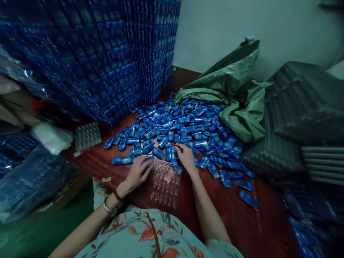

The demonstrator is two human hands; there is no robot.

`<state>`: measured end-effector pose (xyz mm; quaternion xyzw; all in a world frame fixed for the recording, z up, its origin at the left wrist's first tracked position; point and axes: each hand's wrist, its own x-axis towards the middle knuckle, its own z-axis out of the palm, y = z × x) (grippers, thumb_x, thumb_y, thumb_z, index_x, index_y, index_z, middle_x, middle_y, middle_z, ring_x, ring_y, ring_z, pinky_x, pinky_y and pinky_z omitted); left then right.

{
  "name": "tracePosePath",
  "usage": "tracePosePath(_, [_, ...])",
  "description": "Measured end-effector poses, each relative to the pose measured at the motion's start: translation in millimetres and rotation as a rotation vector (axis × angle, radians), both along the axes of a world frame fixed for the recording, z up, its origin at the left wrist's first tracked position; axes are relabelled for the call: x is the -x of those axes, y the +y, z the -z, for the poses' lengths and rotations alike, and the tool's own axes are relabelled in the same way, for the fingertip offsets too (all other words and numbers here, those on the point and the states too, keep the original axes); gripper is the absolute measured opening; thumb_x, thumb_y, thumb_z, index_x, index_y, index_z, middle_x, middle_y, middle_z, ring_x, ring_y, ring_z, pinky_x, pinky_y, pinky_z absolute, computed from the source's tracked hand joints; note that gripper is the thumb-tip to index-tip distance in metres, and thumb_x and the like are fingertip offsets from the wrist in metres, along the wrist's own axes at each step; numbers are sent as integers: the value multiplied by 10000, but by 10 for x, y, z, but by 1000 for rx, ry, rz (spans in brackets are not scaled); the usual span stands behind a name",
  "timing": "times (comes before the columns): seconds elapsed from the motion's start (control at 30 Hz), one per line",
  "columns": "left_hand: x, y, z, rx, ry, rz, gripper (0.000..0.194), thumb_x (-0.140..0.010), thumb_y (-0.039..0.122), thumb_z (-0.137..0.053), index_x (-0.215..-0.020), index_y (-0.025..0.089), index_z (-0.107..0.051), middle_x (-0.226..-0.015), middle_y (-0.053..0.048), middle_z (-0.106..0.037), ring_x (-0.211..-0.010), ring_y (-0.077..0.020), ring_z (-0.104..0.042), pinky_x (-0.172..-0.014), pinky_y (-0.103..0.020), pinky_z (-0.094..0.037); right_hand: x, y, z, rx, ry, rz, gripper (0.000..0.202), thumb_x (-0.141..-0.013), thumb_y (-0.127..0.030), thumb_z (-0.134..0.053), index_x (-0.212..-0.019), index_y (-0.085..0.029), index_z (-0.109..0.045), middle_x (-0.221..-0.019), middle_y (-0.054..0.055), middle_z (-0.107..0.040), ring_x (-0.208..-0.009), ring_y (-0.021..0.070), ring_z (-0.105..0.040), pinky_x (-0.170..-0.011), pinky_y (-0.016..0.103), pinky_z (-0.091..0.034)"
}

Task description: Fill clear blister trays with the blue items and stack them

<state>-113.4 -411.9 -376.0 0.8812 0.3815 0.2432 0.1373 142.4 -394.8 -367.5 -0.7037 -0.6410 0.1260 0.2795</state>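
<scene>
Clear tray [166,184]: where does it lie from each hand?

At four o'clock from the left hand [139,171], close by its fingers, and at seven o'clock from the right hand [185,157], flat on the bench [223,211].

And how are the hands?

Left: fingers loosely bent, slightly apart. Right: fingers curled at the right edge of a blue packet [171,154]; whether they pinch it, I can't tell.

What crowds them?

The packet pile [188,125] spreads from eleven to two o'clock beyond both hands.

Any open room?

Bare red bench at five o'clock from the right hand, and more at nine from the left, towards the bench's left edge.
</scene>
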Motion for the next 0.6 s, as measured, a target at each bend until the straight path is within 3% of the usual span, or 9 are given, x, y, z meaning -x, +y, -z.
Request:
tracePosePath(0.1, [-127,-416,-2,63,167,309,393,-920,362,-418,-1293,252,-476,-1258,-94,-526,-1178,-234,-450,-1025,-424,-340,43,-280,-108,185,-156,80,317,-903,-358,-453,-1109,-181,-618,-1062,111,-650,-979,228,-598,-816,327,-434])
tracePosePath(0.2, [-145,-710,58,110,271,316,466,-899,407,-449,-1343,269,-416,-1250,-102,-512,-1134,-253,-463,-981,-427,-370,63,-643,-120,326,-188,80,370,-889,-419,-476,-1168,-195,-570,-1111,117,-618,-1004,246,-589,-772,320,-436])
tracePosePath(0.33, [33,-953,117,134,301,333,491,-886,418,-464,-1351,274,-404,-1190,-97,-525,-1060,-244,-475,-937,-394,-390,200,-933,-51,341,-130,55,371,-903,-414,-447,-1230,-248,-504,-1129,78,-592,-977,232,-600,-719,301,-441])
tracePosePath(0.4, [141,-1033,123,143,313,282,487,-886,426,-461,-1348,281,-410,-1190,-94,-520,-1053,-249,-471,-932,-405,-385,315,-920,-7,332,-162,76,398,-898,-408,-458,-1258,-239,-474,-1136,92,-573,-941,240,-609,-683,303,-442])
tracePosePath(0.47, [220,-1063,128,154,315,152,494,-883,455,-457,-1345,283,-418,-1196,-100,-509,-1049,-259,-467,-918,-417,-389,428,-809,35,314,-191,71,405,-898,-379,-462,-1276,-233,-452,-1168,106,-546,-910,239,-614,-661,303,-443])
tracePosePath(0.6, [251,-891,160,155,283,-54,522,-868,521,-450,-1333,284,-445,-1188,-112,-487,-1057,-277,-444,-890,-423,-399,553,-409,64,242,-232,-3,383,-902,-307,-458,-1277,-231,-454,-1180,116,-526,-921,241,-608,-696,315,-452])
